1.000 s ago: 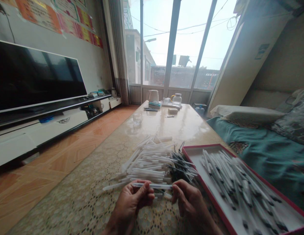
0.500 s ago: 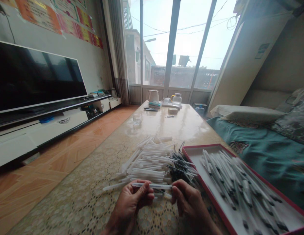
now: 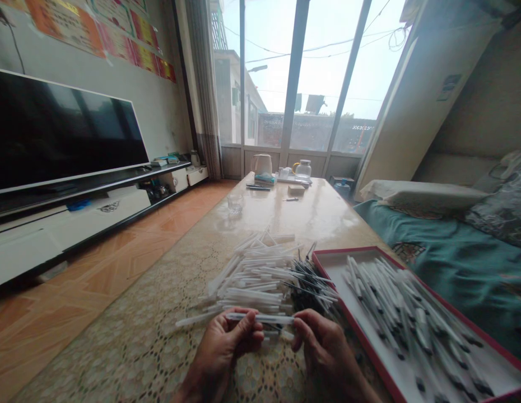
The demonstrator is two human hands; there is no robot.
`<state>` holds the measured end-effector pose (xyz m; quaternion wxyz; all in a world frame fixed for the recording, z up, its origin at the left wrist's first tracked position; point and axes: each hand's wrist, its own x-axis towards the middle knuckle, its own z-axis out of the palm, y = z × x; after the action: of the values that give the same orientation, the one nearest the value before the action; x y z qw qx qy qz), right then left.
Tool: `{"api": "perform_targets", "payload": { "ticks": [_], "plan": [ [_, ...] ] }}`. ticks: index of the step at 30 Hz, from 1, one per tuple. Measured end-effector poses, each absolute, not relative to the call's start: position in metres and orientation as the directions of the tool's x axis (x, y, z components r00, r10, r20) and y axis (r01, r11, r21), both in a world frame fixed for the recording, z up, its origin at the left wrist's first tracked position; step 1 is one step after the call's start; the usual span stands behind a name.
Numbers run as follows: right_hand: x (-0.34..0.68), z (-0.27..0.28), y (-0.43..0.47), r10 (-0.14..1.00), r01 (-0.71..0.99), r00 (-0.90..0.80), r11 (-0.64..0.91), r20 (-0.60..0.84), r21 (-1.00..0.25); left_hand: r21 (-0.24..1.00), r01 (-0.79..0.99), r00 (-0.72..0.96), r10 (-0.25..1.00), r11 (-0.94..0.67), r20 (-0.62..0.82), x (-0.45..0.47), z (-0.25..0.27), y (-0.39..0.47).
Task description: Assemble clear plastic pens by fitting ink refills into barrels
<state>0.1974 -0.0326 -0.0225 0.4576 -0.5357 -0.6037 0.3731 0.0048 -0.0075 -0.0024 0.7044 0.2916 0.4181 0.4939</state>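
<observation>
Left hand, fingers closed around a translucent tube, and right hand, fingers pinched at its right end, hold it level above the table, presumably for steadiness; white tubes, dark slender parts and pink-rimmed box lie near, seemingly within easy reach.

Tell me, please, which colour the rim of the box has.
The rim is pinkish red, in the head view.

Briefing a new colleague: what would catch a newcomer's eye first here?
Probably the red-rimmed tray of pale, dark-ended sticks at near right. Left of it lie dark thin pieces and a heap of whitish tubes. In front of the heap, the left hand and right hand hold one slim tube.
</observation>
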Motion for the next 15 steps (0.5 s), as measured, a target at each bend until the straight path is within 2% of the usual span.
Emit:
{"api": "perform_targets", "payload": {
  "ticks": [6,12,15],
  "plan": [
    [0.1994,-0.0248,-0.0332,0.989,0.290,-0.058,0.145,0.134,-0.946,0.821,-0.456,0.154,0.939,0.342,-0.306,0.0042,-0.0057,-0.0075],
    [0.1985,-0.0245,-0.0313,0.997,0.154,-0.044,0.075,0.069,-0.985,0.834,-0.439,0.143,0.942,0.334,-0.302,0.0039,-0.0069,-0.0068],
    [0.1985,-0.0244,-0.0318,0.997,0.186,-0.051,0.060,0.051,-0.981,0.828,-0.440,0.157,0.938,0.347,-0.309,0.0047,-0.0035,-0.0070]
  ]
}}
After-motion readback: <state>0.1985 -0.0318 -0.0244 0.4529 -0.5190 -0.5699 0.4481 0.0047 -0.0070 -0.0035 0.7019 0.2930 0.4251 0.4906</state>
